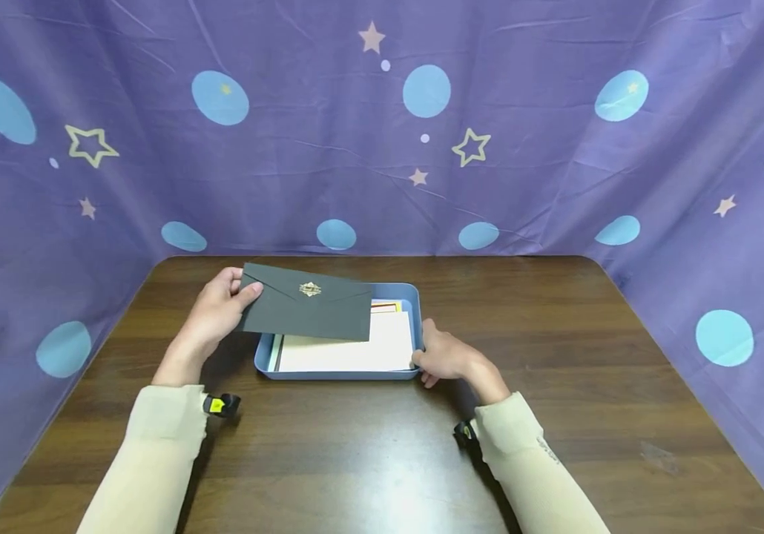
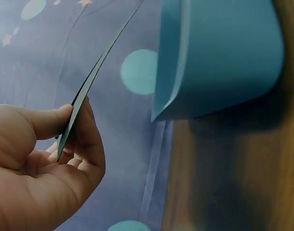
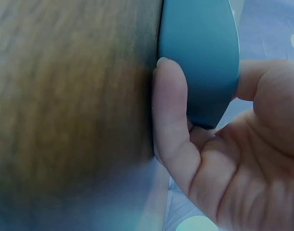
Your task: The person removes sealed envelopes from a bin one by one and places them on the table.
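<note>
A dark grey envelope [image 1: 308, 308] with a gold emblem on its flap is held above the left part of a blue tray [image 1: 342, 375]. My left hand [image 1: 218, 308] pinches its left edge, thumb on the front and fingers behind; the left wrist view shows the envelope [image 2: 84, 94] edge-on. My right hand [image 1: 449, 354] grips the tray's right end, with the thumb over the rim and fingers against the outer wall [image 3: 200, 53]. Inside the tray lies white paper [image 1: 355, 354], with a yellow and red-edged piece [image 1: 386, 306] behind it. The envelope hides the tray's back left part.
The tray stands on a brown wooden table [image 1: 328, 460]. Behind the table hangs a purple curtain [image 1: 328, 170] with stars and blue dots. A small clear scrap [image 1: 659, 457] lies toward the table's right side.
</note>
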### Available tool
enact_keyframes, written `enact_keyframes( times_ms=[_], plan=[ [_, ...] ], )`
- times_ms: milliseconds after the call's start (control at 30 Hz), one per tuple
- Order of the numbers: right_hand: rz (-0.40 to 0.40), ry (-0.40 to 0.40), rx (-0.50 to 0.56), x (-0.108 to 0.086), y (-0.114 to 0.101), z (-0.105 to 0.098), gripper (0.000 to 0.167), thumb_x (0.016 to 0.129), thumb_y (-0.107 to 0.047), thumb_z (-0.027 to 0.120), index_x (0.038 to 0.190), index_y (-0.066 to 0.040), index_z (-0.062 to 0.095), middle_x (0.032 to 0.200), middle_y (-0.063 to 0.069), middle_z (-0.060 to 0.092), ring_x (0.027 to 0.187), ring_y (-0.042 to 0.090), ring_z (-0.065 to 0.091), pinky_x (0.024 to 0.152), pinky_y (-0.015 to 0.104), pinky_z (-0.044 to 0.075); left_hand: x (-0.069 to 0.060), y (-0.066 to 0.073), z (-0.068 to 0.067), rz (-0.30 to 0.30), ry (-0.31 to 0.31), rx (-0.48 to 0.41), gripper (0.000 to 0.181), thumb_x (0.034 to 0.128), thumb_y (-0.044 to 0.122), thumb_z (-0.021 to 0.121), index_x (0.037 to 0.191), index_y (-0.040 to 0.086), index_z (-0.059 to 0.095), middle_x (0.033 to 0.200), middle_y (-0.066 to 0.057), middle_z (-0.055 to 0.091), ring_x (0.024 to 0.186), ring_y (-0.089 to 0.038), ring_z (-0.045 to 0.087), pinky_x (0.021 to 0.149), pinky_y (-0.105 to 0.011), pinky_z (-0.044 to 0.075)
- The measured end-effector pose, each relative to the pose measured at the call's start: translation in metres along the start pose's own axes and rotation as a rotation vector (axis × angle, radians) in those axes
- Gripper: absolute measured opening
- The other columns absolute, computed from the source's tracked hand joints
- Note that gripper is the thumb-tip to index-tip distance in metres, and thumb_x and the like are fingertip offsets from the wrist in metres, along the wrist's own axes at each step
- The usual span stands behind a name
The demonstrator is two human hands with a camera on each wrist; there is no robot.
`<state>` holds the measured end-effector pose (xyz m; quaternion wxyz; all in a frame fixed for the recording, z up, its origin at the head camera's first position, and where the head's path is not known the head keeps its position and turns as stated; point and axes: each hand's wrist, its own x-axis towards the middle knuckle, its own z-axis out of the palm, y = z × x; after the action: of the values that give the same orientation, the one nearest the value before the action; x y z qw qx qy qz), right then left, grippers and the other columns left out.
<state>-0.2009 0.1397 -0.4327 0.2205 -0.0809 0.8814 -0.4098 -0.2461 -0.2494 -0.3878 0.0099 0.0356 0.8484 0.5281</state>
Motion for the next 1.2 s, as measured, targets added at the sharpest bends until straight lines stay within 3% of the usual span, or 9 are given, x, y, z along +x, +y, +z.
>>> enact_keyframes(
  times_ms=[133,300,500,600,700,867,967,1100,1200],
  plan=[
    [-0.01,0.003,-0.008,0.001,0.0,0.001,0.036,0.098,-0.003,0.055,0.128,0.006,0.037,0.083,0.019,0.065,0.062,0.025,0.069,0.062,0.037,0.061,0.006,-0.004,-0.021,0.011,0.022,-0.026,0.042,0.1128,0.026,0.053,0.138,-0.007,0.044,0.099,0.004,0.066,0.081,-0.006,0.067,0.073,-0.024,0.056],
    [-0.004,0.007,-0.026,-0.001,-0.001,-0.002,0.039,0.099,-0.004,0.055,0.13,0.006,0.035,0.085,0.018,0.065,0.064,0.025,0.068,0.062,0.037,0.061,0.025,-0.006,-0.055,-0.003,0.047,0.036,0.049,0.1129,0.034,0.051,0.143,-0.004,0.042,0.103,0.008,0.061,0.087,-0.002,0.062,0.077,-0.02,0.052],
    [0.003,0.016,-0.048,-0.002,-0.002,-0.001,0.042,0.098,-0.005,0.056,0.133,0.007,0.034,0.085,0.018,0.065,0.064,0.025,0.068,0.063,0.037,0.06,0.045,-0.019,-0.099,-0.023,0.061,0.035,0.028,0.1141,0.031,0.047,0.132,0.008,0.045,0.095,0.016,0.062,0.083,0.0,0.063,0.075,-0.021,0.054],
    [-0.004,0.014,-0.041,-0.001,-0.002,0.0,0.044,0.097,-0.004,0.055,0.133,0.007,0.034,0.085,0.018,0.065,0.064,0.024,0.069,0.063,0.037,0.061,0.049,-0.027,-0.121,-0.051,0.052,0.084,0.034,0.1149,0.033,0.042,0.135,0.005,0.043,0.095,0.018,0.061,0.085,0.0,0.062,0.076,-0.021,0.053],
    [-0.006,0.012,-0.037,0.0,-0.002,0.002,0.046,0.097,-0.004,0.055,0.135,0.008,0.033,0.086,0.018,0.065,0.064,0.024,0.069,0.063,0.037,0.061,0.052,-0.033,-0.139,-0.085,0.047,0.158,0.049,0.1154,0.035,0.038,0.143,-0.005,0.037,0.1,0.012,0.06,0.086,-0.001,0.06,0.077,-0.023,0.053],
    [-0.011,0.012,-0.031,0.0,-0.002,0.002,0.052,0.097,-0.004,0.056,0.14,0.01,0.03,0.084,0.019,0.065,0.064,0.025,0.068,0.061,0.038,0.061,0.059,-0.038,-0.153,-0.13,0.049,0.284,0.057,0.1155,0.033,0.036,0.147,-0.015,0.032,0.11,-0.011,0.06,0.082,-0.004,0.06,0.074,-0.028,0.054],
    [-0.014,0.008,-0.026,0.001,-0.002,0.002,0.053,0.097,-0.004,0.056,0.142,0.01,0.029,0.084,0.019,0.064,0.064,0.025,0.068,0.061,0.038,0.061,0.062,-0.04,-0.154,-0.135,0.07,0.343,0.056,0.115,0.03,0.038,0.145,-0.017,0.034,0.115,-0.023,0.059,0.086,-0.014,0.061,0.078,-0.034,0.054],
    [-0.011,0.008,-0.038,0.001,-0.003,0.003,0.053,0.098,-0.004,0.056,0.142,0.01,0.03,0.085,0.018,0.064,0.065,0.025,0.067,0.06,0.037,0.06,0.066,-0.042,-0.151,-0.141,0.105,0.446,0.058,0.1143,0.029,0.038,0.149,-0.017,0.035,0.13,-0.039,0.051,0.111,-0.047,0.057,0.092,-0.056,0.05],
    [-0.005,0.011,-0.054,0.001,-0.003,0.003,0.054,0.099,-0.005,0.057,0.143,0.011,0.029,0.086,0.017,0.064,0.065,0.024,0.067,0.06,0.036,0.06,0.07,-0.046,-0.147,-0.167,0.103,0.513,0.063,0.1141,0.029,0.038,0.157,-0.016,0.027,0.15,-0.045,0.036,0.137,-0.064,0.034,0.109,-0.07,0.036]
  ],
)
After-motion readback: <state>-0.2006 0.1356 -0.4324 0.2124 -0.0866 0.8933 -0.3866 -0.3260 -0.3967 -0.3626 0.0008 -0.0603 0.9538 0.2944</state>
